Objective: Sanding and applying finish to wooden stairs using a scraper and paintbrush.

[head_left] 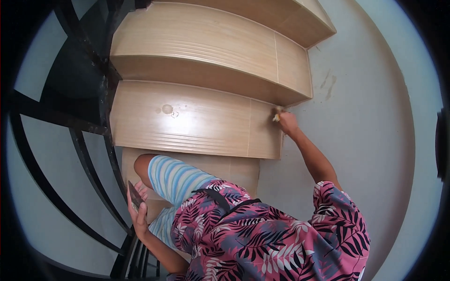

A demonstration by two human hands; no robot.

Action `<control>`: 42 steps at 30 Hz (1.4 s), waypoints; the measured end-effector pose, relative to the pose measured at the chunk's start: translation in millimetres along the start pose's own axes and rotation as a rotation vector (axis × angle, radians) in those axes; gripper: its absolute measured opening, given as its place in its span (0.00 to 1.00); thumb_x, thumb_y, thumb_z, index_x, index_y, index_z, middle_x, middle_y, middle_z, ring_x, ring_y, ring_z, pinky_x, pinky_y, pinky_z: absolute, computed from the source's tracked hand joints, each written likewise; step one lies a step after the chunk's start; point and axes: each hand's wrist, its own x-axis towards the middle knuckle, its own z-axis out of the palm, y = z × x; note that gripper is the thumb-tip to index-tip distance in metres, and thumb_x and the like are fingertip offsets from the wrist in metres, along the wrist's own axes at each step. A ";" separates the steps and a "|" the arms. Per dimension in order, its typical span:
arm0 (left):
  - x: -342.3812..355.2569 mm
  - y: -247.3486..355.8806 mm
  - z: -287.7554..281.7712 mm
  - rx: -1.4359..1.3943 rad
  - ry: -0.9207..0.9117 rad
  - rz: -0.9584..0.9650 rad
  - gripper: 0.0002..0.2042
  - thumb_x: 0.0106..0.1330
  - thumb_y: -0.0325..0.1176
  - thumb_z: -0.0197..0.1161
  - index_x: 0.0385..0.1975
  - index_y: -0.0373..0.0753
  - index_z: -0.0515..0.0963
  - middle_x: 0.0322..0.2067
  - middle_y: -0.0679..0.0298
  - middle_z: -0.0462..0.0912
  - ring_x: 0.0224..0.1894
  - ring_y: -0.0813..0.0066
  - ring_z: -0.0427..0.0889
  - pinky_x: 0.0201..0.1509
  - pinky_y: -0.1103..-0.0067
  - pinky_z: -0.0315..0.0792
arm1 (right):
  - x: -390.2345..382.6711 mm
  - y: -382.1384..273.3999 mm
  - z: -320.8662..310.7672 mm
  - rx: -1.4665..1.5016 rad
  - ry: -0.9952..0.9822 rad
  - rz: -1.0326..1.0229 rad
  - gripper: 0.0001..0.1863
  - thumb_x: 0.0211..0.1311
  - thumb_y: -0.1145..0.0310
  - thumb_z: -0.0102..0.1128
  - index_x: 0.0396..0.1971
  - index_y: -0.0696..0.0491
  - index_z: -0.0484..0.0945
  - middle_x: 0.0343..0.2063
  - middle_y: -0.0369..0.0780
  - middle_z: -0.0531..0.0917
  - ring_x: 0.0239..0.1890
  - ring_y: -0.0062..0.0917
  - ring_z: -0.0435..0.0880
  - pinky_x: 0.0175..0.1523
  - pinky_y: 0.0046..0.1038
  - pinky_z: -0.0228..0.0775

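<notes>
Head view: the camera is looking down on a staircase (pixel 201 37), with the person's body filling the lower part.
Right hand (pixel 289 122): its fingers are closing narrowly around a small pale object (pixel 276 118), yellowish white and too blurred to name.
Small pale object: it is sitting at the right end of the middle tread (pixel 206 124), just beside the wall (pixel 349 140) and near the foot of the riser (pixel 201 72); whether it is touching the tile, I cannot tell.
Left hand (pixel 139 208): the thumb and fingers are holding a dark flat object (pixel 135 195) between them.
Dark flat object: it is standing tilted, nearly edge-on, near the railing and beside the bare knee (pixel 142 167); its kind I cannot tell.
Tread: beige, wood-patterned tile is running across it, with grooves along the front edge; a roundish stain (pixel 167 109) is showing left of the middle, well apart from both hands.
Wall: pale grey paint is carrying brownish smears (pixel 331 87) above and to the right of the right hand.
Railing (pixel 58 115): black bars are curving along the left side.
Clothing: the person is wearing a pink leaf-patterned shirt (pixel 281 239) and blue-and-white striped shorts (pixel 165 174); a black strap (pixel 219 198) is lying across the shirt.
</notes>
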 end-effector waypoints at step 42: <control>17.5 11.4 17.6 0.009 -0.135 -0.036 0.48 0.58 0.51 0.68 0.74 0.35 0.51 0.63 0.50 0.68 0.60 0.63 0.71 0.65 0.69 0.61 | -50.3 -31.5 4.7 0.745 0.048 0.686 0.18 0.50 0.58 0.65 0.28 0.60 0.83 0.22 0.46 0.85 0.25 0.29 0.85 0.34 0.34 0.75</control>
